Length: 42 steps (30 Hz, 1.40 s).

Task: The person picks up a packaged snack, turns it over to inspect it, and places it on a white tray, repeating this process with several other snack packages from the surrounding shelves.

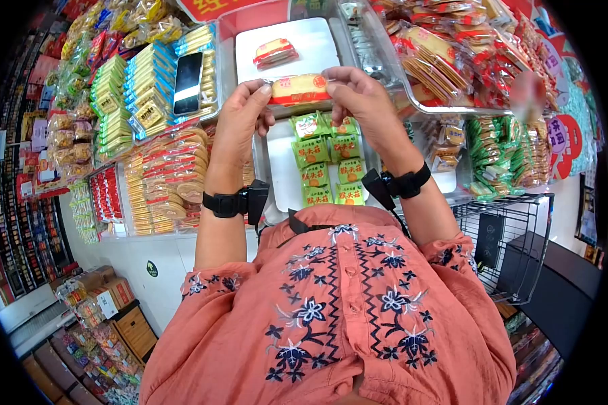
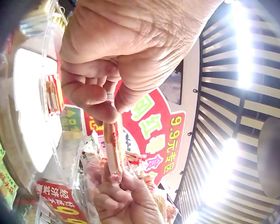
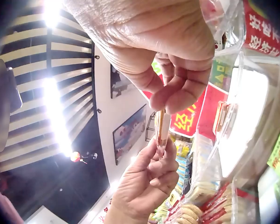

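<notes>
Both hands hold up a flat wrapped snack packet (image 1: pixel 299 90), red and cream with red print, over the front of a display bin. At one end of it, my left hand (image 1: pixel 242 111) pinches the wrapper between thumb and fingers. The other end is pinched by my right hand (image 1: pixel 366 101). Seen edge-on in the left wrist view, the packet (image 2: pixel 113 147) is thin and stretches between the two hands. A similar red and cream packet (image 1: pixel 275 52) lies behind on a white board (image 1: pixel 317 57). Below the hands, green packets (image 1: pixel 311 152) lie in two columns on another white board (image 1: pixel 282 169).
A phone (image 1: pixel 188 82) lies on blue-wrapped snacks (image 1: pixel 148 88) at the left. Bagged round biscuits (image 1: pixel 172 172) fill a bin nearer on that side. Clear-walled bins of flat packaged snacks (image 1: pixel 432 64) stand at the right, above a black wire cart (image 1: pixel 507 250).
</notes>
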Each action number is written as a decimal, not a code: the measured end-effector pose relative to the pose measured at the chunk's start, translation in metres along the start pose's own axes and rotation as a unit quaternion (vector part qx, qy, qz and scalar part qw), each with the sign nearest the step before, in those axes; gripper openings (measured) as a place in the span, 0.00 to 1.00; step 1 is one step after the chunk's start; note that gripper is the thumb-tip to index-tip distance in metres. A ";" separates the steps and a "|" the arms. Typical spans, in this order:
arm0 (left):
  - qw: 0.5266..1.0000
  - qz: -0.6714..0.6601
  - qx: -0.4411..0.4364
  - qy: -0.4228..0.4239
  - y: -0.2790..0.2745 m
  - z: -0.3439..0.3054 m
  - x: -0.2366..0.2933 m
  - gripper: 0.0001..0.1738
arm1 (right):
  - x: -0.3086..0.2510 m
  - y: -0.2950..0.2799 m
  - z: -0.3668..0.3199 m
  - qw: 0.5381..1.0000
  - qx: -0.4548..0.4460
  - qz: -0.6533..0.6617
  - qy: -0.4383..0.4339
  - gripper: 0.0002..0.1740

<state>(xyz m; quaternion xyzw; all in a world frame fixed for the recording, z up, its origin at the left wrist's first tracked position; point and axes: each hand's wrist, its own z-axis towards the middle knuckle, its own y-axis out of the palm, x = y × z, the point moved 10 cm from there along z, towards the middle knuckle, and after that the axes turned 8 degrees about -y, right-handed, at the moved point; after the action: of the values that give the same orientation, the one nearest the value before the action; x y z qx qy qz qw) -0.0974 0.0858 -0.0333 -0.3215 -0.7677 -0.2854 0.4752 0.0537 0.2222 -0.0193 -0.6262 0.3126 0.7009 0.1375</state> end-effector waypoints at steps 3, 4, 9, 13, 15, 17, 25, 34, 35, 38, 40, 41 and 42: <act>1.000 -0.004 0.004 -0.007 0.000 0.000 -0.002 0.18 | 0.003 -0.001 0.001 1.000 -0.001 -0.001 0.001 0.20; 1.000 -0.006 0.005 -0.009 0.000 0.000 -0.002 0.18 | 0.003 -0.001 0.002 1.000 0.001 -0.002 0.003 0.20; 1.000 -0.010 -0.005 -0.015 0.002 0.000 -0.004 0.17 | 0.010 -0.003 0.002 1.000 0.003 0.005 0.017 0.21; 1.000 -0.010 -0.006 -0.022 0.002 0.001 -0.008 0.17 | 0.013 -0.004 0.001 1.000 0.005 0.004 0.023 0.22; 1.000 -0.005 -0.006 -0.024 0.002 0.001 -0.011 0.18 | 0.016 -0.005 0.001 1.000 0.003 -0.001 0.028 0.22; 1.000 0.004 -0.008 -0.028 0.001 0.002 -0.013 0.19 | 0.018 -0.006 0.001 0.999 0.002 -0.008 0.034 0.22; 0.999 0.021 -0.009 -0.045 -0.001 0.005 -0.024 0.18 | 0.030 -0.010 0.000 0.999 0.004 -0.011 0.049 0.22; 0.998 0.022 -0.008 -0.059 -0.002 0.005 -0.029 0.18 | 0.037 -0.011 0.000 0.999 -0.005 -0.007 0.048 0.20; 0.998 0.023 -0.009 -0.060 -0.002 0.005 -0.030 0.18 | 0.038 -0.011 0.000 0.999 -0.006 -0.006 0.048 0.20; 0.998 0.024 -0.013 -0.063 -0.001 0.005 -0.030 0.19 | 0.037 -0.011 0.000 0.999 0.001 -0.010 0.049 0.20; 0.997 0.023 -0.015 -0.065 -0.001 0.005 -0.032 0.19 | 0.039 -0.012 0.000 0.999 0.000 -0.007 0.048 0.19; 0.997 0.024 -0.016 -0.068 -0.001 0.005 -0.032 0.18 | 0.040 -0.012 0.000 0.999 0.000 -0.005 0.048 0.19; 0.997 0.025 -0.017 -0.070 -0.001 0.006 -0.033 0.18 | 0.040 -0.012 0.000 0.999 0.000 -0.006 0.049 0.19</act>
<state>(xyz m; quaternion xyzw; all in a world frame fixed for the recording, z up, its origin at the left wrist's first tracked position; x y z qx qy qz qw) -0.0901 0.0818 -0.0658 -0.3679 -0.7856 -0.2636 0.4220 0.0535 0.2237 -0.0612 -0.6618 0.3151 0.6684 0.1261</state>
